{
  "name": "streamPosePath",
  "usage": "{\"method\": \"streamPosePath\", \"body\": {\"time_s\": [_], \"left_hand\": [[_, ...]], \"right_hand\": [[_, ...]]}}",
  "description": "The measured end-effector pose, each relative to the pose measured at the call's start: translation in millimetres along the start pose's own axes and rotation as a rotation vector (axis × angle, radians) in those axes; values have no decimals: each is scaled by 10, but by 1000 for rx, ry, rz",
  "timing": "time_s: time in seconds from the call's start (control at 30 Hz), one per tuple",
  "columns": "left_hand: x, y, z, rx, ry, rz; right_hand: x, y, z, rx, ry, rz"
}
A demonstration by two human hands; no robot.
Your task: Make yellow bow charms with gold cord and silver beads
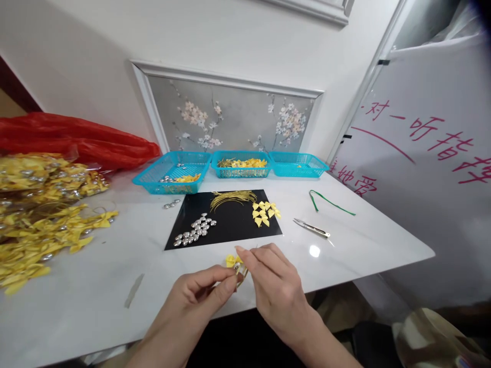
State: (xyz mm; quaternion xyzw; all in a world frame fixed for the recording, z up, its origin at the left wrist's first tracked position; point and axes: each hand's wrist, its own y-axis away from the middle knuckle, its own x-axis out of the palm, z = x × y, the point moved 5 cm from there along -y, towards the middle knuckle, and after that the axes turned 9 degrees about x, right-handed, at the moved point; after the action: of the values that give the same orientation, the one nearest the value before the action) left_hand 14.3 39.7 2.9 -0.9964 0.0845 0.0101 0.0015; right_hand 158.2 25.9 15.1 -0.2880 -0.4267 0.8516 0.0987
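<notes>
Here, at the near edge of the white table (345,245), the left hand (199,294) and right hand (274,286) both pinch one small yellow ribbon bow (232,260), held close, apparently for fine fingerwork. Silver metal bells (195,230), gold threads (233,198) and loose yellow bows (265,212) lie sorted within reach on a black rectangular mat (230,230).

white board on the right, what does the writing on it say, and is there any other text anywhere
"对一听指" in red handwriting on the white board; the next character is cut off at the picture edge.
Lower red line: perhaps "地爱", too skewed to be sure.
No other text shows.
</notes>
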Motion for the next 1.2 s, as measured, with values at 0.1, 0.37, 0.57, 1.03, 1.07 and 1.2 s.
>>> {"method": "streamPosePath", "body": {"time_s": [0.1,0.37,0.57,1.03,1.07,1.2], "left_hand": [[22,21,-44,14,16,11],[-38,16,72,-29,-18,74],[-33,10,35,-31,25,48],[-7,10,10,-15,22,64],[-8,14,7,-22,27,55],[-33,34,11,-51,77,-4]], "right_hand": [[2,-7,49,-44,48,35],[0,-22,53,-85,106,57],[10,-15,38,-88,111,55],[-10,-29,104,-126,184,52],[-10,-26,106,-128,188,49],[-27,-31,93,-93,130,63]]}}
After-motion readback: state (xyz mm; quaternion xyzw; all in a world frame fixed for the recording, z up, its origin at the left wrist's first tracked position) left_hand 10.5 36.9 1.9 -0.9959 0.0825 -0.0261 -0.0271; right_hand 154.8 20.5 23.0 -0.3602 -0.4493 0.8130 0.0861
